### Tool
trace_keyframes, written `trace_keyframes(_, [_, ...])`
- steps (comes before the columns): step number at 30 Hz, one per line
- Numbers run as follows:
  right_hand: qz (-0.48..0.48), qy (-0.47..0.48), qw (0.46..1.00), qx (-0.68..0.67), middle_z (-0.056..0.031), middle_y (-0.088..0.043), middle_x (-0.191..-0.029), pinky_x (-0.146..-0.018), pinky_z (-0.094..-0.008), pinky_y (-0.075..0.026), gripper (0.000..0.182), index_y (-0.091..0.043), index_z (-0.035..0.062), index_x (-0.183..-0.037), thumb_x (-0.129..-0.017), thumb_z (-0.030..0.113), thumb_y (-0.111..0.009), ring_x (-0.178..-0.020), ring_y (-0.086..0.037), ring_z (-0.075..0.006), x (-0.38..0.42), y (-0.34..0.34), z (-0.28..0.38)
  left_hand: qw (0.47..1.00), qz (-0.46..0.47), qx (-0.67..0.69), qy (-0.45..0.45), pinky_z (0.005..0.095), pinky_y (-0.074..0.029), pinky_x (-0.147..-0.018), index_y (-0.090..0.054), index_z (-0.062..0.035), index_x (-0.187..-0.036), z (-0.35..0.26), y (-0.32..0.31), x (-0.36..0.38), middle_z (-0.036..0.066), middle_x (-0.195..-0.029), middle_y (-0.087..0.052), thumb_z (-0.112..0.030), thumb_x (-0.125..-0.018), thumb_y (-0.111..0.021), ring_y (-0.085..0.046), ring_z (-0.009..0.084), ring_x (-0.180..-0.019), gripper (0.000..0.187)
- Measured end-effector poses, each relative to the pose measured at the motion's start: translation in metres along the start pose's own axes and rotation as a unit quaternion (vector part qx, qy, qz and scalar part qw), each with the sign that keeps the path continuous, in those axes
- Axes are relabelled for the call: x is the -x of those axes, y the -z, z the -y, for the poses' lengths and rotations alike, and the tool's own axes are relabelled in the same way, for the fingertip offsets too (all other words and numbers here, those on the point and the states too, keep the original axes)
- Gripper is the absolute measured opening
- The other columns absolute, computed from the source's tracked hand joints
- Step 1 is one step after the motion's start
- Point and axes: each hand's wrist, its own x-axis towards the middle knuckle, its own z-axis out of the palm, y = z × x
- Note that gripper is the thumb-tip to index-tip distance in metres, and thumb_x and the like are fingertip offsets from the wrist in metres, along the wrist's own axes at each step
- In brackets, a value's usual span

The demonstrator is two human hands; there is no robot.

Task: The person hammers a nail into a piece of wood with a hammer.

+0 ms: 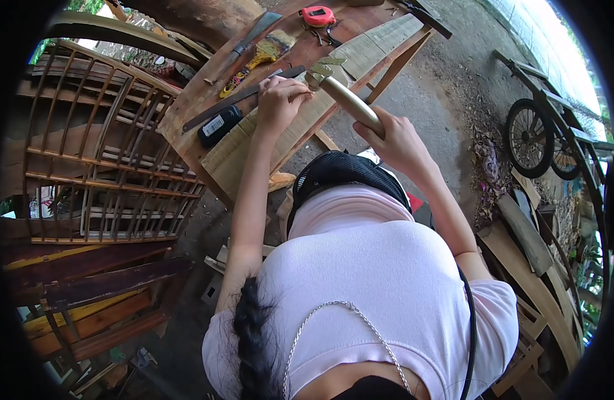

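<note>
My right hand [397,139] is closed around the lower end of the thick pale handle of a hammer [353,105]. Its metal head, which seems to have a forked claw, is raised over the wooden board [237,152]. My left hand [280,103] rests at the board, thumb and fingers pinched together close to the hammer head. Whatever is between those fingertips is too small to make out. Beside the left hand lies a long dark flat metal strip [220,105]. A black object with a white label [220,125] sits nearby.
On the wooden workbench [187,107] lie a yellow-handled paintbrush [260,60], a flat-bladed tool [257,32] and a red tape measure [318,16]. A dark tool [428,19] is at the far end. Wooden racks [107,150] stand left; a wheeled cart [530,137] stands right.
</note>
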Motion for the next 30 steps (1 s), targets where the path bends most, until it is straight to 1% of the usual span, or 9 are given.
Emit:
trace_keyframes(6, [0.006,0.005,1.000,0.027,-0.0183,-0.063,-0.072,-0.067,-0.0437,-0.047,0.035,-0.061,0.0032,-0.091,-0.086,0.037,-0.058,-0.070,-0.063,-0.0353,-0.003,-0.005,-0.007,1.000,-0.012,-0.003,0.001,0.0359,-0.034,-0.084,-0.068,-0.0142,-0.078,0.001,-0.001,0.000,-0.005,-0.081,-0.066,-0.025,-0.071,-0.073,-0.057,0.0167,-0.084,0.013])
trace_keyframes(9, [0.013,0.002,1.000,0.017,-0.0182,-0.064,-0.073,-0.068,-0.0439,-0.048,0.035,-0.061,0.0038,-0.093,-0.085,0.038,-0.058,-0.072,-0.063,-0.0354,-0.001,0.002,0.002,1.000,-0.005,-0.006,0.001,0.0346,-0.035,-0.084,-0.068,-0.0113,-0.075,-0.001,0.000,-0.001,-0.004,-0.075,-0.063,-0.025,-0.071,-0.073,-0.056,0.0178,-0.081,0.015])
trace_keyframes(12, [0.016,-0.017,1.000,0.016,-0.0178,-0.064,-0.073,-0.067,-0.0437,-0.047,0.035,-0.062,0.0040,-0.093,-0.085,0.038,-0.059,-0.071,-0.063,-0.0345,-0.003,-0.003,0.002,1.000,-0.001,0.001,0.000,0.0344,-0.035,-0.084,-0.068,-0.0119,-0.076,0.000,0.001,-0.001,-0.003,-0.076,-0.064,-0.023,-0.070,-0.074,-0.056,0.0180,-0.081,0.013])
trace_keyframes(14, [0.016,-0.006,1.000,0.022,-0.0177,-0.064,-0.073,-0.067,-0.0436,-0.047,0.034,-0.061,0.0039,-0.092,-0.085,0.038,-0.059,-0.071,-0.063,-0.0343,-0.006,-0.008,-0.008,1.000,0.006,0.004,0.002,0.0346,-0.034,-0.085,-0.069,-0.0151,-0.078,0.002,0.000,-0.001,-0.006,-0.082,-0.066,-0.024,-0.070,-0.073,-0.057,0.0163,-0.084,0.012])
trace_keyframes(16, [0.018,0.006,0.999,0.029,-0.0176,-0.064,-0.073,-0.066,-0.0435,-0.047,0.034,-0.061,0.0038,-0.091,-0.085,0.037,-0.059,-0.071,-0.063,-0.0340,-0.009,-0.005,-0.008,1.000,0.001,0.012,0.002,0.0348,-0.034,-0.085,-0.069,-0.0141,-0.079,0.003,0.000,-0.003,-0.005,-0.082,-0.066,-0.024,-0.070,-0.073,-0.057,0.0166,-0.084,0.014])
trace_keyframes(18, [0.023,0.006,0.999,0.025,-0.0179,-0.064,-0.073,-0.066,-0.0438,-0.047,0.034,-0.061,0.0039,-0.092,-0.085,0.037,-0.059,-0.071,-0.063,-0.0342,-0.004,0.004,0.000,1.000,-0.010,0.011,-0.003,0.0353,-0.036,-0.082,-0.067,-0.0105,-0.073,0.003,-0.001,-0.001,-0.002,-0.075,-0.063,-0.023,-0.068,-0.075,-0.056,0.0190,-0.080,0.016])
trace_keyframes(22, [0.013,0.001,1.000,0.023,-0.0179,-0.063,-0.073,-0.066,-0.0430,-0.047,0.034,-0.061,0.0043,-0.092,-0.085,0.037,-0.060,-0.071,-0.063,-0.0339,-0.007,0.001,0.000,1.000,-0.015,0.019,-0.009,0.0353,-0.036,-0.081,-0.066,-0.0098,-0.072,0.000,0.001,-0.002,-0.002,-0.076,-0.064,-0.024,-0.068,-0.075,-0.056,0.0198,-0.080,0.017])
trace_keyframes(25, [0.018,0.015,0.999,0.039,-0.0178,-0.064,-0.073,-0.066,-0.0430,-0.047,0.034,-0.061,0.0043,-0.091,-0.085,0.037,-0.059,-0.071,-0.063,-0.0339,-0.011,-0.005,-0.010,1.000,-0.014,0.025,0.003,0.0347,-0.034,-0.085,-0.069,-0.0148,-0.078,0.004,-0.002,0.000,-0.005,-0.081,-0.066,-0.024,-0.070,-0.073,-0.056,0.0170,-0.083,0.012])
trace_keyframes(30, [0.022,-0.003,1.000,0.021,-0.0182,-0.064,-0.074,-0.067,-0.0439,-0.047,0.034,-0.061,0.0046,-0.093,-0.085,0.038,-0.059,-0.072,-0.063,-0.0352,-0.006,0.007,0.003,1.000,-0.003,0.031,0.003,0.0341,-0.035,-0.084,-0.070,-0.0148,-0.078,0.002,0.001,-0.002,-0.004,-0.079,-0.066,-0.023,-0.069,-0.074,-0.056,0.0175,-0.082,0.013])
